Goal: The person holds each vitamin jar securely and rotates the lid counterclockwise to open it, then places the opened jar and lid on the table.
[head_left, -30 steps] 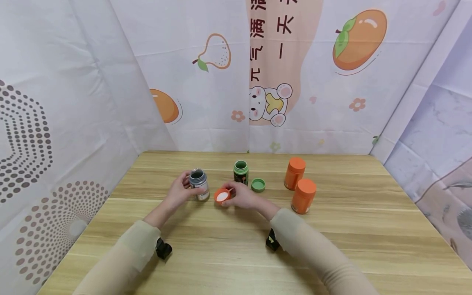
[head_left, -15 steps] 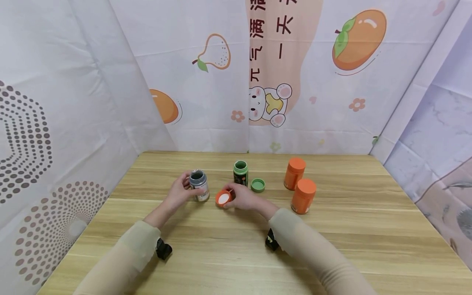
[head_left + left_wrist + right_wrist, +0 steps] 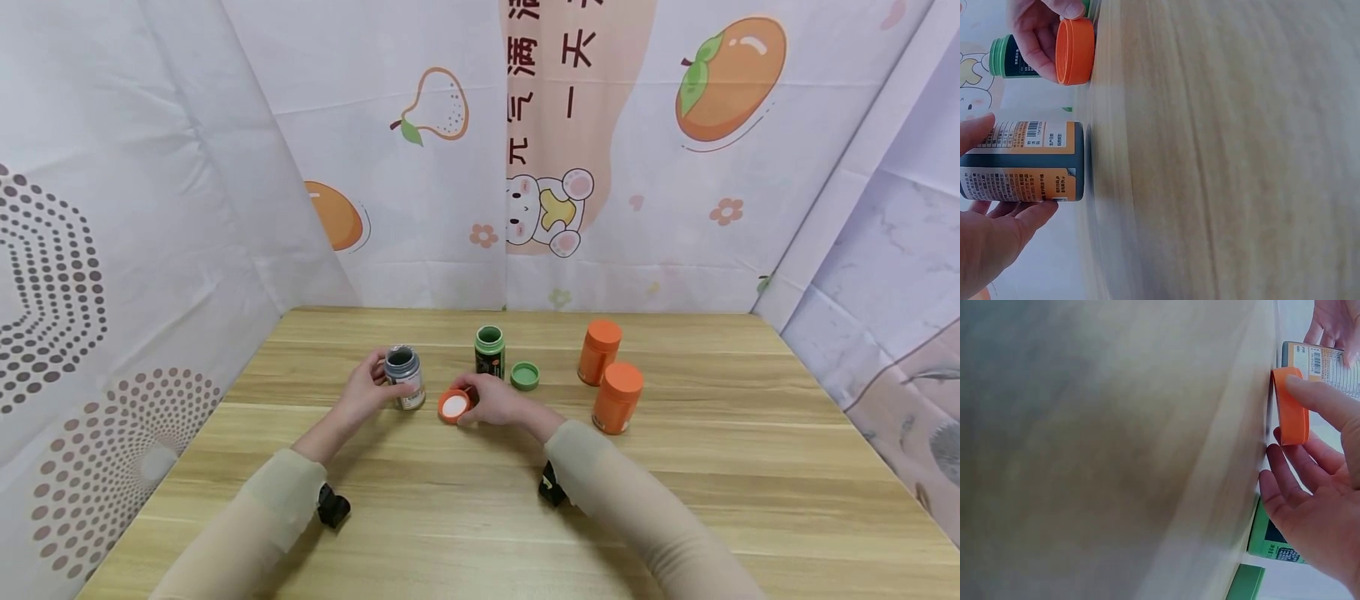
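Note:
My left hand (image 3: 365,389) grips an uncapped grey jar (image 3: 406,379), upright with its mouth facing up. Its printed label shows white and orange panels in the left wrist view, thumb on one side and fingers on the other. To the right of that jar, my right hand (image 3: 491,400) pinches an orange lid (image 3: 453,406) by its edge. The lid lies with its white inner side up, at the tabletop. Just behind the right hand stands an uncapped green jar (image 3: 490,350), its lower part partly hidden. A green lid (image 3: 525,376), hollow side up, rests beside it.
Two orange jars with lids on stand to the right: a farther jar (image 3: 599,352) and a nearer jar (image 3: 618,399). The wooden table (image 3: 450,517) ends at a printed curtain (image 3: 420,275) at the back. More curtains hang at both sides.
The orange lid has come down from a tilted pose to lie flatter, shifting slightly right with my right hand. My left hand and the grey jar have stayed nearly still.

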